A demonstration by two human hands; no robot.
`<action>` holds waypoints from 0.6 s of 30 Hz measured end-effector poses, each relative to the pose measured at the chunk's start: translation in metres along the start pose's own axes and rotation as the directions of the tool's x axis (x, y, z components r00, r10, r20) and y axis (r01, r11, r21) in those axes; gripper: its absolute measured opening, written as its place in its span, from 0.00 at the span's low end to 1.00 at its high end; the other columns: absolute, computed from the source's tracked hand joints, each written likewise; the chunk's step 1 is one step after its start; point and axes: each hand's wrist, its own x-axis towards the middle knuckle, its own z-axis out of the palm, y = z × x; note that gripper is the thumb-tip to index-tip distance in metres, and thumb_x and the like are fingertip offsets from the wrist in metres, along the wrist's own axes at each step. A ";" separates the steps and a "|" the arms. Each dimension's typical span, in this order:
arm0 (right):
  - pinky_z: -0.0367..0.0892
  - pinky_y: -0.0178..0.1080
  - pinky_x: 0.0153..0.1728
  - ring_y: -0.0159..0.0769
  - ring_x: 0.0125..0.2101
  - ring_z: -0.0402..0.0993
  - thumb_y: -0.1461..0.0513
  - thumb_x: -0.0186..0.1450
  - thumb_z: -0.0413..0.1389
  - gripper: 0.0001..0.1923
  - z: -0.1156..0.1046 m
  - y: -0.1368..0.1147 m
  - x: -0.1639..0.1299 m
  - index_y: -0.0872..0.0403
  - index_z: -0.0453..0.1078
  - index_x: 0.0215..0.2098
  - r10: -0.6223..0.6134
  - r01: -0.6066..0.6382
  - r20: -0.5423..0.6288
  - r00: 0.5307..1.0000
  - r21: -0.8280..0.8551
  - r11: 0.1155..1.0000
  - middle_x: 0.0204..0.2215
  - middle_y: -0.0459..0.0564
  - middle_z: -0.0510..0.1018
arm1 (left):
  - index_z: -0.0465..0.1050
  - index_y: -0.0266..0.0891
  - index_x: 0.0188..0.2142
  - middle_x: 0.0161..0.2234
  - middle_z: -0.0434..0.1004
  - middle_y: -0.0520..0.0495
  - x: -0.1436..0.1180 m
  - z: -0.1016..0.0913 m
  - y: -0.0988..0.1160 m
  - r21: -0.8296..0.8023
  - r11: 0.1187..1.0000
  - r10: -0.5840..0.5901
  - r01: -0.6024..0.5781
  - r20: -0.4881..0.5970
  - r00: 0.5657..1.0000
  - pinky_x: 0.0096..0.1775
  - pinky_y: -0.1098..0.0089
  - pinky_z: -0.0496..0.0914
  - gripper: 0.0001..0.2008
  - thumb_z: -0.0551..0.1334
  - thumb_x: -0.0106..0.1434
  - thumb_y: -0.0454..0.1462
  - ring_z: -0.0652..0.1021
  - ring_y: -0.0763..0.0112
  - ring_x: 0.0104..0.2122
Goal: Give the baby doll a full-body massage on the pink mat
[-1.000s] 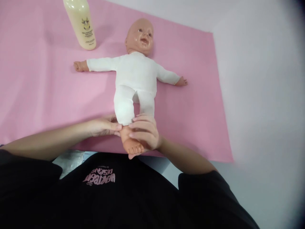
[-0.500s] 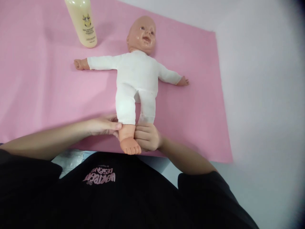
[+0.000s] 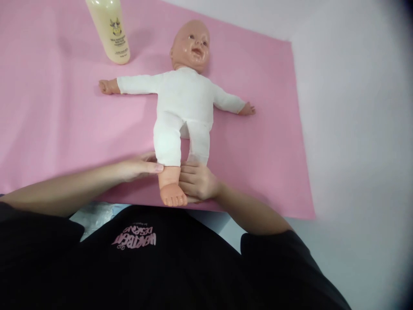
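Note:
A baby doll [image 3: 185,92] lies on its back on a pink mat, arms spread wide, with a white cloth body and bare plastic head, hands and feet. My left hand [image 3: 142,167] holds the doll's leg on the left side just above the ankle, its thumb along the cuff and its other fingers mostly hidden behind. My right hand [image 3: 199,181] has its fingers curled against the inner side of that same lower leg. It covers the doll's other foot, so whether it also grips that leg cannot be made out. The nearer foot [image 3: 173,195] points toward me, toes showing.
A pale yellow bottle [image 3: 111,36] with a cow picture stands at the upper left, its top cut off by the frame. The pink mat [image 3: 264,150] ends at a pale surface on the right. Below its front edge, a clear plastic package [image 3: 93,218] shows beside my black shirt.
The held leg and foot have shifted slightly left and up, and both hands still touch the leg. The doll's head and arms look nearly the same.

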 end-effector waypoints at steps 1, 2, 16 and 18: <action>0.75 0.41 0.40 0.36 0.36 0.76 0.54 0.78 0.49 0.19 0.000 -0.001 0.000 0.54 0.76 0.38 -0.025 0.025 0.021 0.999 -0.007 1.000 0.31 0.49 0.79 | 0.79 0.34 0.51 0.48 0.85 0.37 0.000 0.001 0.000 -0.011 1.000 0.006 -0.006 -0.011 1.000 0.55 0.56 0.77 0.29 0.75 0.56 0.51 0.82 0.49 0.52; 0.75 0.40 0.42 0.35 0.36 0.76 0.55 0.77 0.51 0.16 0.000 -0.002 0.000 0.53 0.76 0.38 -0.042 0.042 0.031 0.999 -0.014 0.999 0.31 0.48 0.79 | 0.80 0.34 0.51 0.47 0.85 0.36 0.000 0.002 0.001 -0.022 1.000 0.016 -0.016 -0.017 1.000 0.55 0.56 0.77 0.29 0.74 0.57 0.51 0.82 0.49 0.51; 0.74 0.37 0.29 0.32 0.27 0.74 0.44 0.69 0.61 0.21 0.004 -0.004 0.003 0.51 0.69 0.30 0.119 -0.088 -0.389 0.913 0.096 0.991 0.26 0.44 0.75 | 0.75 0.35 0.46 0.36 0.81 0.44 -0.002 -0.001 -0.001 0.089 0.996 -0.027 0.024 0.032 0.999 0.34 0.69 0.78 0.29 0.73 0.59 0.56 0.81 0.67 0.31; 0.76 0.39 0.30 0.34 0.30 0.77 0.43 0.68 0.62 0.21 0.004 -0.004 0.004 0.50 0.70 0.33 0.138 -0.099 -0.467 0.873 0.106 0.989 0.30 0.46 0.78 | 0.74 0.35 0.46 0.33 0.80 0.45 -0.001 -0.002 0.000 0.095 0.995 -0.052 0.044 0.084 0.995 0.32 0.68 0.78 0.30 0.72 0.60 0.58 0.80 0.68 0.28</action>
